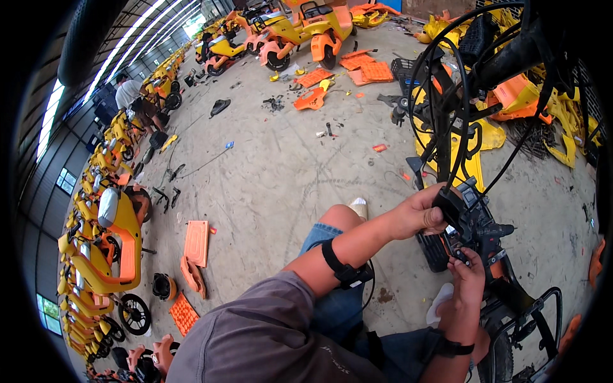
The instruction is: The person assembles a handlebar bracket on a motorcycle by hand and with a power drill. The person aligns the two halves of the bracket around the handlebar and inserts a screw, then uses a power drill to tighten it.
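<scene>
In front of me at the right stands a stripped scooter frame [511,290] with exposed black tubes and cables. My left hand [415,214] is closed around a black box-like part [451,205] at the middle of the frame. Just below it, my right hand [469,273] is closed, fingers pinched at a small dark piece [461,255] whose kind I cannot make out. Dark fittings and a silvery part [471,186] crowd the frame beside both hands. Black cables [454,153] loop down from the handlebar end above them.
Yellow panels [472,156] and broken plastic lie beyond the frame. Orange panels [196,242] and a helmet [164,286] rest on the concrete floor at left. Yellow scooters [115,242] line the left side; more scooters [322,32] stand far ahead. Another person [134,99] bends there at far left.
</scene>
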{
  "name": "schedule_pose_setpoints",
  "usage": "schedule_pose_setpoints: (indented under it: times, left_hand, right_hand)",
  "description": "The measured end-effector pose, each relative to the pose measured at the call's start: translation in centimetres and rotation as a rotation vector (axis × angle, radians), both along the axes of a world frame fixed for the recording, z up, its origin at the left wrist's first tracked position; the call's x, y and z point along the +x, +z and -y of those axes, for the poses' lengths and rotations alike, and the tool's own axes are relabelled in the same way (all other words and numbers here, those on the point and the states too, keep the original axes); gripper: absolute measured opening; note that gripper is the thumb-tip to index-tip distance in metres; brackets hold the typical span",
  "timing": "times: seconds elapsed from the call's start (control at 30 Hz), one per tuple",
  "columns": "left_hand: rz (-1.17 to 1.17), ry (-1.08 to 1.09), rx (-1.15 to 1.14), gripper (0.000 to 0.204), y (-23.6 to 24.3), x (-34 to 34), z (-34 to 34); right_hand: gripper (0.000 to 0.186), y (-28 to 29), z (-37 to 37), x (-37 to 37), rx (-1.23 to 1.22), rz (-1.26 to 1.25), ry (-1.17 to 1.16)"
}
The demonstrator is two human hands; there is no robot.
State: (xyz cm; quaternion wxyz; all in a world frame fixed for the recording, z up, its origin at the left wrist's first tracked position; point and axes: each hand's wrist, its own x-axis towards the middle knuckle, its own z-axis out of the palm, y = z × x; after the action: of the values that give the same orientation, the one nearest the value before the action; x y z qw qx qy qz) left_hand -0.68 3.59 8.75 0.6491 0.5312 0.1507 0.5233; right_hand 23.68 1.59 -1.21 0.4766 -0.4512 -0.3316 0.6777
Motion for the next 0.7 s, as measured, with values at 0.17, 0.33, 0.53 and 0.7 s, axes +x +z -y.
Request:
schedule_pose_setpoints:
  times: [0.17, 0.33, 0.53, 0.7]
  left_hand:
    - [0.010, 0.001, 0.009, 0.054, -0.08, 0.04, -0.10]
    - [-0.003, 0.022, 0.007, 0.055, -0.36, -0.15, -0.19]
    - [-0.016, 0.016, -0.016, 0.057, 0.00, -0.16, -0.34]
    - [0.020, 0.007, -0.024, 0.056, -0.02, -0.12, -0.47]
  right_hand:
    - [0.031, 0.30, 0.11, -0.09, -0.019, -0.017, -0.014]
    - [0.028, 0.88, 0.14, -0.16, -0.026, -0.012, -0.044]
    - [0.030, 0.83, -0.10, 0.05, -0.035, 0.005, -0.047]
    - [0.032, 0.77, -0.21, -0.08, -0.019, 0.070, -0.005]
